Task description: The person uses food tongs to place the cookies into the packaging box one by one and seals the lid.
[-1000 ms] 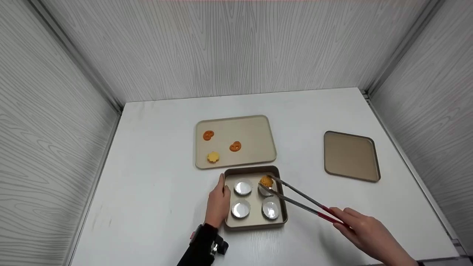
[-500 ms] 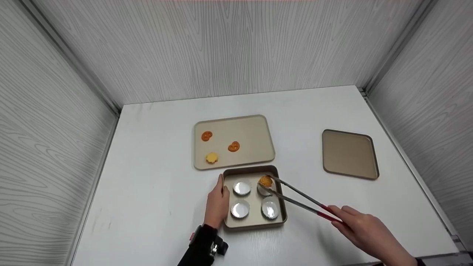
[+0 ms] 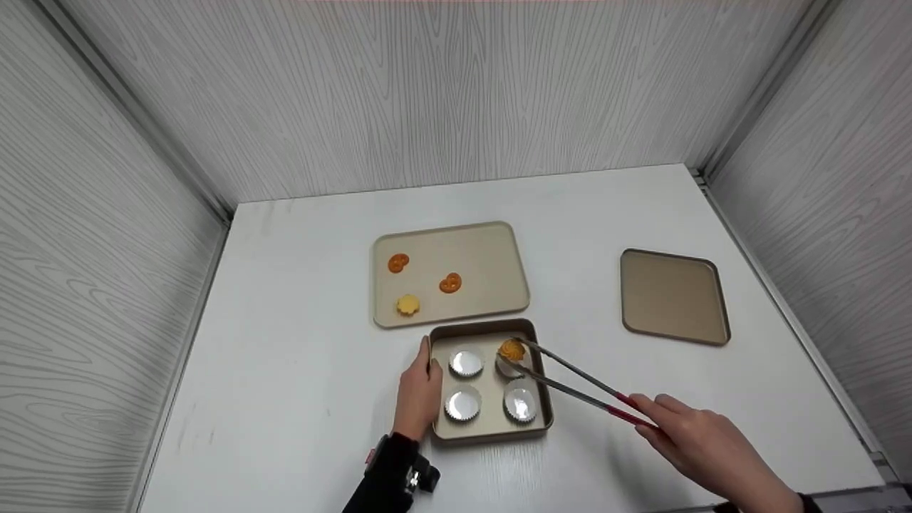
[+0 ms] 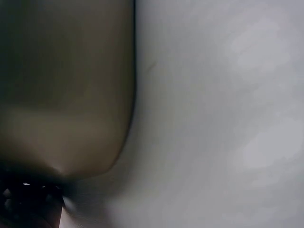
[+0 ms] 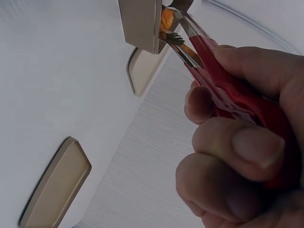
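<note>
Four foil cups [image 3: 466, 363] sit in the small pan [image 3: 491, 427]. Right hand [image 3: 695, 445] clamps tongs [image 3: 563, 381] on the cookie [image 3: 511, 349], over the 1 o'clock cup. Left hand [image 3: 420, 388], fingers straight, steadies the pan's 9 o'clock wall. Lower centred; ease the squeeze gently.

The left wrist view is blurred and dark: only a tan tray wall [image 4: 71, 95] against the pale table [image 4: 213, 118] reads. In the right wrist view, the red-handled tongs [image 5: 223, 80] partly hide the orange cookie [image 5: 166, 21], and the frame's edge crops the right hand [image 5: 237, 152].
</note>
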